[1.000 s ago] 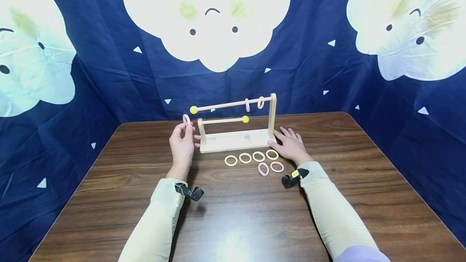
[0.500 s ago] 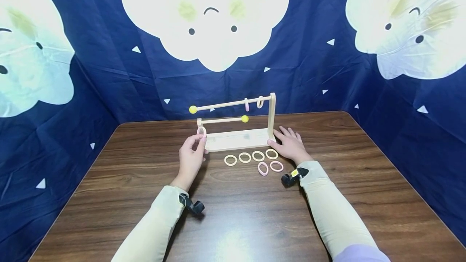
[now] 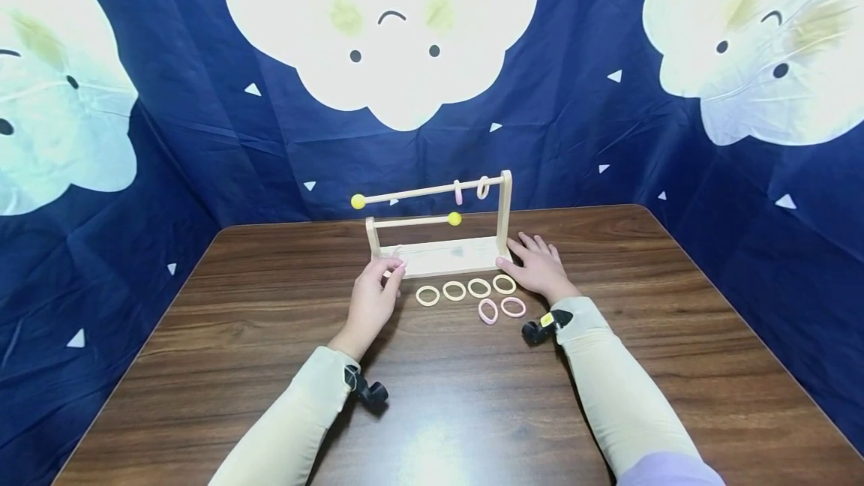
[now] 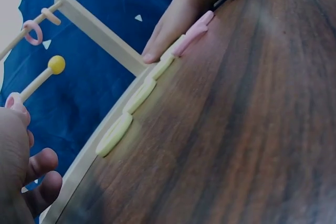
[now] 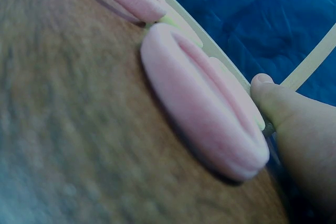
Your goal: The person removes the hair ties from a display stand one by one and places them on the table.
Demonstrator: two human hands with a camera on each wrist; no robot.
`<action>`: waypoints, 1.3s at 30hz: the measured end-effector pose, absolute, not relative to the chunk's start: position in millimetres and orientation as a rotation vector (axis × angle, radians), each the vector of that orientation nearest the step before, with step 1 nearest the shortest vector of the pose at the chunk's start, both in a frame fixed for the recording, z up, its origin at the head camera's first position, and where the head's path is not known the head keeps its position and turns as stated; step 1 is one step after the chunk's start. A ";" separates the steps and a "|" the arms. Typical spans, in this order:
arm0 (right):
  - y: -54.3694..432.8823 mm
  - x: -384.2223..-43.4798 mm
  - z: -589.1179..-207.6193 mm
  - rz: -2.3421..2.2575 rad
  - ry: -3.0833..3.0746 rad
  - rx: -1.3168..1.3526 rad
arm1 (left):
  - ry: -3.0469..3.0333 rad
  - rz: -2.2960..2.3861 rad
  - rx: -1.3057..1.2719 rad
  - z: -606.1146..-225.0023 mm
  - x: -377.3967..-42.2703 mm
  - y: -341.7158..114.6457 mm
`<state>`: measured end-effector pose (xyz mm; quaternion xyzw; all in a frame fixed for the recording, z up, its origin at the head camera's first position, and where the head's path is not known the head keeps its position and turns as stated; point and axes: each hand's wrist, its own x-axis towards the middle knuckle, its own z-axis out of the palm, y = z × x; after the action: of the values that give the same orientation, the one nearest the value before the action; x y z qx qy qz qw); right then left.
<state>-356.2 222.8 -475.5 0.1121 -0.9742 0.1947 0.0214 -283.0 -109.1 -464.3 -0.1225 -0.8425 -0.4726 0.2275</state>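
Observation:
My left hand pinches a pink ring in front of the left part of a wooden stand; in the head view the fingers partly hide that ring. The right hand rests at the right end of the stand's base, thumb on its corner and fingers spread on the table. On the stand's upper rod hang a pink ring and a pale ring. The lower rod, tipped with a yellow ball, carries no ring.
Several pale yellow rings lie in a row before the base. Nearer to me are two pink rings, left of the right wrist. A dark blue curtain with clouds stands behind the wooden table.
My left hand has carried the pink ring rightward and down, from beside the stand's left end to in front of its base. The right hand stays in place.

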 end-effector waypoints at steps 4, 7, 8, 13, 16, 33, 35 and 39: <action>223.3 -356.2 -475.9 0.598 -3.025 0.343 | -2.368 -1.263 -0.399 -463.0 -279.6 -103.4; 223.2 -355.5 -475.5 0.602 -3.028 0.337 | -2.399 -1.220 -0.465 -462.2 -276.7 -99.2; 223.2 -354.9 -475.0 0.609 -3.028 0.337 | -2.410 -1.200 -0.489 -462.0 -275.8 -97.9; 222.9 -354.3 -474.9 0.608 -3.031 0.337 | -2.464 -1.057 -0.567 -462.2 -271.5 -92.4; 223.1 -354.7 -475.1 0.604 -3.032 0.338 | -2.513 -0.981 -0.579 -461.5 -269.4 -89.4; 222.0 -354.7 -473.3 0.596 -3.036 0.341 | -2.450 -0.802 -0.775 -464.9 -264.0 -78.4; 221.9 -355.0 -473.7 0.593 -3.034 0.344 | -2.460 -0.794 -0.778 -465.8 -263.2 -77.2; 222.2 -355.9 -475.0 0.588 -3.031 0.350 | -2.500 -0.757 -0.801 -468.2 -261.2 -75.0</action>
<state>-355.9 222.2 -475.0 0.1125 -0.9753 0.1893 0.0173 -261.2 -75.0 -468.2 -0.2870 -0.8960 -0.2713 0.2032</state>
